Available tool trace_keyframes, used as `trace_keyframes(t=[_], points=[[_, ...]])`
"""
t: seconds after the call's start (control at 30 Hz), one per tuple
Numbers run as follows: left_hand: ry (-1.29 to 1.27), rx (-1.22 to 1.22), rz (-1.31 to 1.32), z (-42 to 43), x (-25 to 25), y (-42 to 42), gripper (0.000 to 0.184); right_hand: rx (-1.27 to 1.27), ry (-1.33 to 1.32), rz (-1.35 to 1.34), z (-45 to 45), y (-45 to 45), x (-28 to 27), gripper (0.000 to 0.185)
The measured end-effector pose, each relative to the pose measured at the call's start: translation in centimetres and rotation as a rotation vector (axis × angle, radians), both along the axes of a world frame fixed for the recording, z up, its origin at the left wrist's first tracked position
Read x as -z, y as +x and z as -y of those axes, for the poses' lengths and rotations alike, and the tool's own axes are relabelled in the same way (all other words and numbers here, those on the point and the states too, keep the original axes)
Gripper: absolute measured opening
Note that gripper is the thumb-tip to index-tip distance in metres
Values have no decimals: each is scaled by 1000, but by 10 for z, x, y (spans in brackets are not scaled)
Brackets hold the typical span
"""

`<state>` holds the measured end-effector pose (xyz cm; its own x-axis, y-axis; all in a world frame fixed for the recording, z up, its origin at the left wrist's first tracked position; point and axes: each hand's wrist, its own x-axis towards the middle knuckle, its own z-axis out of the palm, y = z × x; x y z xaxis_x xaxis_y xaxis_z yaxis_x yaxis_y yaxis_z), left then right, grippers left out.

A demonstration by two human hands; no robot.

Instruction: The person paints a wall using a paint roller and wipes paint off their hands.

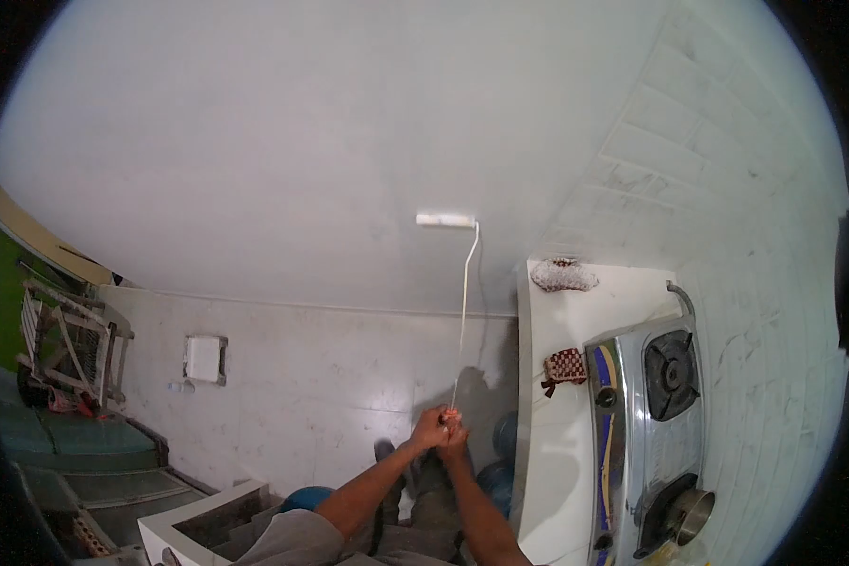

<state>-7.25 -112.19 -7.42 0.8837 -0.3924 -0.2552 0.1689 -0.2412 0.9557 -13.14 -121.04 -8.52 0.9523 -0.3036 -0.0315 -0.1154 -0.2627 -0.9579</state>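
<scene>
A paint roller [446, 221] with a white sleeve rests against the pale wall [255, 170]. From its right end a long thin rod runs down to an orange-red handle. My left hand [429, 429] and my right hand [454, 436] are close together, both wrapped round that handle in front of my body. Their fingers are closed, and most of the handle is hidden inside them.
On my right, a white counter [547, 330] bears a gas stove [670, 424], a metal pot [693, 517] and a checked cloth [564, 366]. A white paint tray or box [205, 359] sits on the floor. At far left stands a folded rack [71, 344].
</scene>
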Motion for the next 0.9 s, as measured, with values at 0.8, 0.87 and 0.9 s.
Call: trace_keyframes(t=[0.8,0.87,0.9], points=[[407,-483,-291,-379,64,-157,31,-526,-617,-459,-5,-94,-12,49],[-33,-667,-536,-439,69,-183,27,-625,-614,-438,-31,-74,9,48],[-256,-749,-655,-462,67,-191,25,-674,-610,-428,-48,-63,20,48]])
